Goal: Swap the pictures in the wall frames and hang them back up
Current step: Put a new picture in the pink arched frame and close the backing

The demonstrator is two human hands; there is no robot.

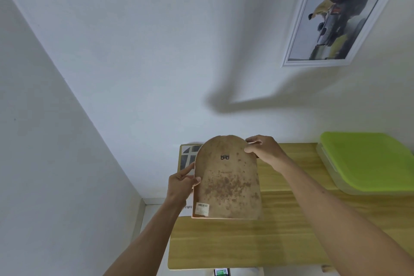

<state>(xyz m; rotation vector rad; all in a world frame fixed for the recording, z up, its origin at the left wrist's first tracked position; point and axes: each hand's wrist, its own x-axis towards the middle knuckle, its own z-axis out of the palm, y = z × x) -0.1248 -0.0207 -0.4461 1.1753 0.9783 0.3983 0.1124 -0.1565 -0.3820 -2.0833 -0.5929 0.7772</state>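
Above table (pixel 280 242), arched frame (pixel 227 182), both hands

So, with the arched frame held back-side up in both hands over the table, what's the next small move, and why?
Probably lifting the backing board out. The arched frame is face down, hanger and barcode label showing, with the left hand on its side edge and the right hand pinching the top edge. A loose print lies on the wooden table beneath, so the swap seems unfinished.

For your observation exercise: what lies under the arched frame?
Under the arched frame, a print with dark shapes shows at its upper left, lying on the wooden table. The rest of the print is covered.
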